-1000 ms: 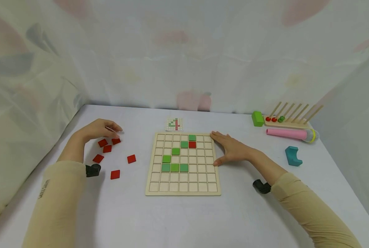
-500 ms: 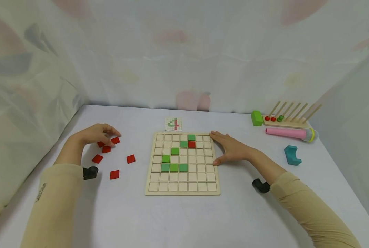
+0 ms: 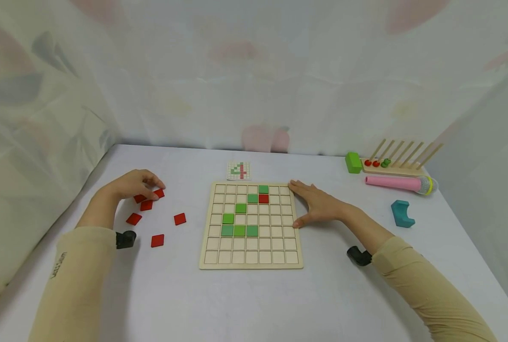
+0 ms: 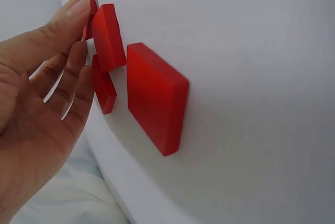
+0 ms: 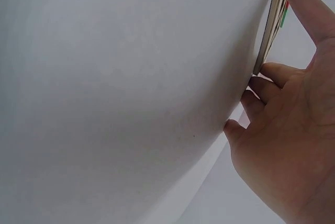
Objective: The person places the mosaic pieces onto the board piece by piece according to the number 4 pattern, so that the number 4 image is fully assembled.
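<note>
In the head view my left hand [image 3: 132,185] is over a loose group of red square tiles at the left of the table. Its thumb and fingers are curled around the edges of one red tile [image 3: 159,193]. The left wrist view shows the thumb right on that tile [image 4: 89,7], with other red tiles [image 4: 157,98] lying nearer. My right hand [image 3: 320,204] rests, fingers spread, along the right edge of a wooden grid board [image 3: 251,266]. Several green tiles [image 3: 239,231] and one red tile [image 3: 263,198] sit in the board's squares.
A small pattern card [image 3: 239,171] lies behind the board. At the far right are a green block [image 3: 353,163], a pegged bead rack [image 3: 399,167], a pink toy microphone [image 3: 395,183] and a teal curved block [image 3: 402,213]. A fabric curtain [image 3: 185,95] stands behind the table.
My left hand has lowered a little toward the table and settled around a red tile in the group. The right hand stays at the board's edge.
</note>
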The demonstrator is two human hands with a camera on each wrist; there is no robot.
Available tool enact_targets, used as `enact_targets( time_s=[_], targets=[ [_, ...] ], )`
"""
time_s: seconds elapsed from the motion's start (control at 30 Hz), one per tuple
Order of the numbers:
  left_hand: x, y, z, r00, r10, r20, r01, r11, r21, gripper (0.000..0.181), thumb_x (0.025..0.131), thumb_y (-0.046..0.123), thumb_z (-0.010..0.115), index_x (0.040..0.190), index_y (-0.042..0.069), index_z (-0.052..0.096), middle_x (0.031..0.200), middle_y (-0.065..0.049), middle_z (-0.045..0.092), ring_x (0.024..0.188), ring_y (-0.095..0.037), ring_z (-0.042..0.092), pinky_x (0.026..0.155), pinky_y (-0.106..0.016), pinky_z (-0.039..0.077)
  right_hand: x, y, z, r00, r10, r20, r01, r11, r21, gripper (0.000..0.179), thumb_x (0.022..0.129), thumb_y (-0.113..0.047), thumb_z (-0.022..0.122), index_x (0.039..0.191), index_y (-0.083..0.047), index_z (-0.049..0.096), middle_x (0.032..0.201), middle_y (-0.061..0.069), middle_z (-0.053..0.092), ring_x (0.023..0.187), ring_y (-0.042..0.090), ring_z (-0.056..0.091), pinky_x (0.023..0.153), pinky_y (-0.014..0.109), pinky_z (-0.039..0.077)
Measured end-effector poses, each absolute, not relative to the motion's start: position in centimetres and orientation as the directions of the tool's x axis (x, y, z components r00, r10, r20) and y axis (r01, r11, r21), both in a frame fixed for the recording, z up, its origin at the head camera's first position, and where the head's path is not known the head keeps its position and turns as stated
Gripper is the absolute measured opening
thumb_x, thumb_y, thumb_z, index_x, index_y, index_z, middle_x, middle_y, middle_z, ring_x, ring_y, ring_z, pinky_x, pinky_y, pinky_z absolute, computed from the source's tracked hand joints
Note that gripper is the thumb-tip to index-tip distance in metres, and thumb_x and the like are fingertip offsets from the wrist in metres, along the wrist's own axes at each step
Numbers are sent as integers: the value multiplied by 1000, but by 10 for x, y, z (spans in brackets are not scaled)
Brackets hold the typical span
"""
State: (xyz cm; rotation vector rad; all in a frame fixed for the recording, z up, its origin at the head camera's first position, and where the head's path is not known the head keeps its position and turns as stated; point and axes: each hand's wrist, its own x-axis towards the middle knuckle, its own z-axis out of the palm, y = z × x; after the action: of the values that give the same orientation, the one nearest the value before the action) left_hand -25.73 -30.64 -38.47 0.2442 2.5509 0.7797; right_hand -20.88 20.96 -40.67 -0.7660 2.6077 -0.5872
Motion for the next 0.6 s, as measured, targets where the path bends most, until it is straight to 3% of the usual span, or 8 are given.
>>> enact_targets(
  time_s=[0.3, 0.47, 0.6],
  targets=[
    [-257, -300, -380, -888, 293, -355, 65, 843, 534, 29, 88, 12, 70, 116, 4, 66, 120, -22, 62, 109, -34, 54, 79, -34, 55, -208, 209, -405, -789, -573, -221, -426, 770, -476, 116, 73, -53, 81, 157, -2, 19, 167, 15, 15, 156, 33, 11, 124, 60, 9],
    [-255, -296, -378, -882, 306, -358, 66, 834, 548, 27, 88, 9, 69, 114, 2, 64, 109, -19, 65, 97, -25, 56, 74, -31, 54, -208, 209, -405, -791, -570, -223, -422, 771, -476, 115, 73, -52, 81, 157, -2, 19, 167, 15, 15, 156, 33, 11, 124, 61, 9],
    [-254, -291, -376, -887, 310, -341, 91, 844, 529, 24, 87, 5, 69, 110, 2, 63, 106, -19, 65, 94, -26, 57, 73, -31, 54, -208, 209, -404, -790, -569, -228, -419, 772, -478, 115, 74, -52, 81, 157, -2, 19, 167, 15, 14, 157, 33, 10, 124, 60, 9]
  ],
)
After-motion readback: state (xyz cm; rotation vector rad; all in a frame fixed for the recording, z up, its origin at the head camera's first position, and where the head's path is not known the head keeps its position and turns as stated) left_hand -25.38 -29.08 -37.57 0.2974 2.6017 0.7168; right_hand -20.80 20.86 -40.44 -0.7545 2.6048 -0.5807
